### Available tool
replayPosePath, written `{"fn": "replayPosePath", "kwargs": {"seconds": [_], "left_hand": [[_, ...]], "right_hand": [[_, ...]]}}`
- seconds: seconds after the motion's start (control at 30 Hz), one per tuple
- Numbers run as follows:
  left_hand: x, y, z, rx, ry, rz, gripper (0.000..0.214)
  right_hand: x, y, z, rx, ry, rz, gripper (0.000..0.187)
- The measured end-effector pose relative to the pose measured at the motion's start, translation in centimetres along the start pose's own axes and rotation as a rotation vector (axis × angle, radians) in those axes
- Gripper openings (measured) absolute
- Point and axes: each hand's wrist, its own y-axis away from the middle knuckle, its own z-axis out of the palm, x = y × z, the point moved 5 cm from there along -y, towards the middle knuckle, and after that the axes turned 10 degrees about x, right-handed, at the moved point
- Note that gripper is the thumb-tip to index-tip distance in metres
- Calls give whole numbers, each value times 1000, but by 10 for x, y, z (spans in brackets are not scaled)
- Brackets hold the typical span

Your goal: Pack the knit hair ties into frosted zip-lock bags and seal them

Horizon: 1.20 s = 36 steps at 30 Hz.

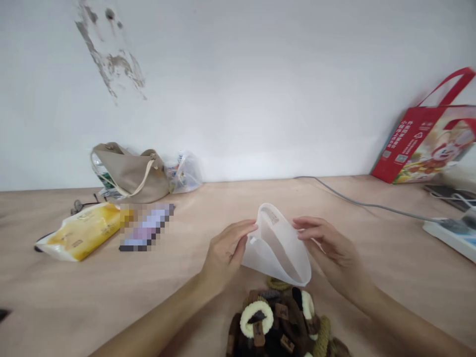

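A frosted white plastic bag [271, 253] is held above the table with its mouth spread open towards me. Small print shows near its upper edge. My left hand [226, 250] pinches the left rim between thumb and fingers. On the opposite side, the bent fingers of my right hand [332, 250] grip the right rim; part of its thumb is hidden. Just below the bag lies a pile of fluffy hair ties [278, 322] in brown, black, cream and olive, some with small brown tags. The frame's bottom edge cuts off the pile.
To the left lie a yellow tissue pack [87, 230], a phone [148, 228] with a blurred screen, and eyeglasses [80, 205]. A beige handbag [137, 173] and a clear plastic bag [188, 173] stand by the wall. At right are a red bag [420, 139], grey cable [349, 199] and white box [451, 240].
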Motion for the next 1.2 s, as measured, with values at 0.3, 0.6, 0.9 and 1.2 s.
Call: {"fn": "replayPosePath", "kwargs": {"seconds": [0.3, 0.6, 0.9, 1.2], "left_hand": [[37, 2, -2, -184, -300, 260, 38], [44, -1, 2, -201, -399, 231, 33], [-9, 9, 14, -252, -172, -326, 13], [-11, 15, 15, -269, -199, -322, 44]], "right_hand": [[-7, 0, -2, -117, 429, -208, 22], [-11, 4, 6, -210, 510, -174, 22], [0, 10, 7, -149, 631, -36, 26], [-7, 0, -3, -66, 787, -167, 14]]}}
